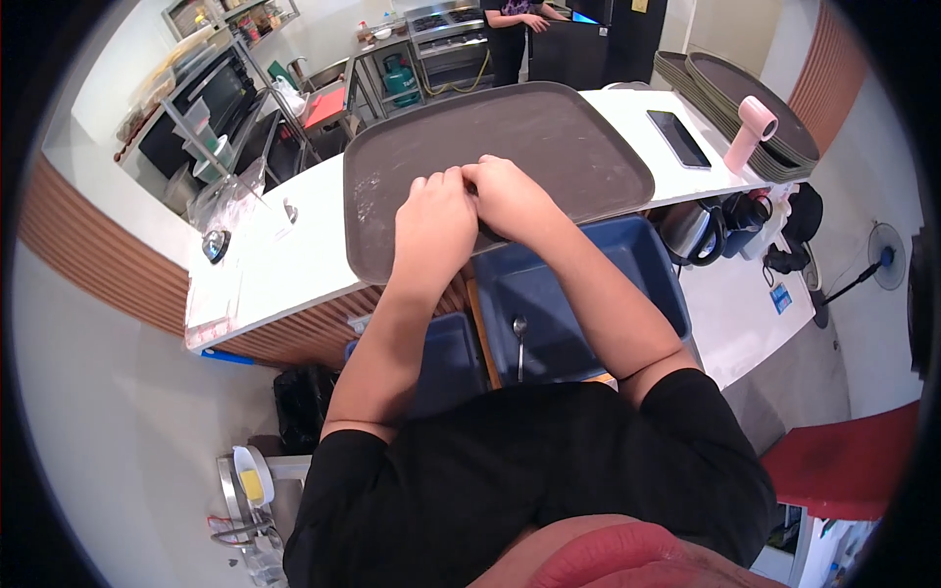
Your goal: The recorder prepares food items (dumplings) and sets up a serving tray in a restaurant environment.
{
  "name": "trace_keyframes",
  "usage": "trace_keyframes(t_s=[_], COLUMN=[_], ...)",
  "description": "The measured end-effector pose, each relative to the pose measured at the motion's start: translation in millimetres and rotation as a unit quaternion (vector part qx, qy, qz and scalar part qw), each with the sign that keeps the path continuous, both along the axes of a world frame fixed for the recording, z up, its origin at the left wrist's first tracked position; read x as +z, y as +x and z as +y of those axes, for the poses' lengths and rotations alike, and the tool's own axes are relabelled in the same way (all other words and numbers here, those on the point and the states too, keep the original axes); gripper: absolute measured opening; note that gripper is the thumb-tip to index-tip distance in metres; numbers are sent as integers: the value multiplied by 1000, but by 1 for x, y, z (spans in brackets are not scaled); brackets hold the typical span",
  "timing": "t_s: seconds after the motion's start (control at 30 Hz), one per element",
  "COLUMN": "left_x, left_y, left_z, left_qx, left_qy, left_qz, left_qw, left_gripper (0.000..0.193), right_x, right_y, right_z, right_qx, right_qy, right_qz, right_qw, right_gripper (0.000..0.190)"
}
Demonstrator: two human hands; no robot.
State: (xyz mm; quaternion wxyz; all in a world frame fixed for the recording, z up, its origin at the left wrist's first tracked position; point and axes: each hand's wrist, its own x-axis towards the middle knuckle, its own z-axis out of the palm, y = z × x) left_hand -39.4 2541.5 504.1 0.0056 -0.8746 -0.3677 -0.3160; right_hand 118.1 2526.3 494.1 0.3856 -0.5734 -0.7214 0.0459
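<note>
A large brown serving tray lies across the white counter, its near edge reaching over the counter's front. Above the middle of the tray, my left hand and my right hand meet at the fingers. Both have their backs turned up and fingers curled down. A small dark patch shows between them, but whether I grip anything there is hidden. Below the tray's near edge sits a blue plastic tub with a metal spoon inside, partly behind my right forearm.
To the right are a smartphone, a pink handheld fan, a stack of oval trays and an electric kettle. A service bell stands at left. Another blue tub lies lower. Across the counter, a person stands.
</note>
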Motion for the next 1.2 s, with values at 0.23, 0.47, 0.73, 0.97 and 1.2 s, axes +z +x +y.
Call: trace_keyframes(t_s=[0.23, 0.47, 0.73, 0.97, 1.2], left_x=[1, 6, 4, 8, 9], left_y=[-1, -2, 0, -2, -6], left_z=[1, -1, -1, -6, -5], left_qx=[6, 9, 25, 11, 21], left_qy=[30, 11, 24, 1, -12], left_qz=[7, 11, 14, -4, 5], left_qw=[999, 1000, 999, 1000, 1000], left_gripper=[22, 20, 20, 21, 23], right_x=[2, 3, 0, 5, 10], right_y=[-4, -3, -11, -9, -12], right_z=[-5, -3, -3, -7, -12], right_qx=[-2, -2, -41, -52, -45], right_qy=[-4, -4, 8, -31, -34], right_qz=[11, -10, -28, -22, -33], right_qw=[1000, 1000, 999, 998, 998], right_gripper=[19, 18, 19, 20, 18])
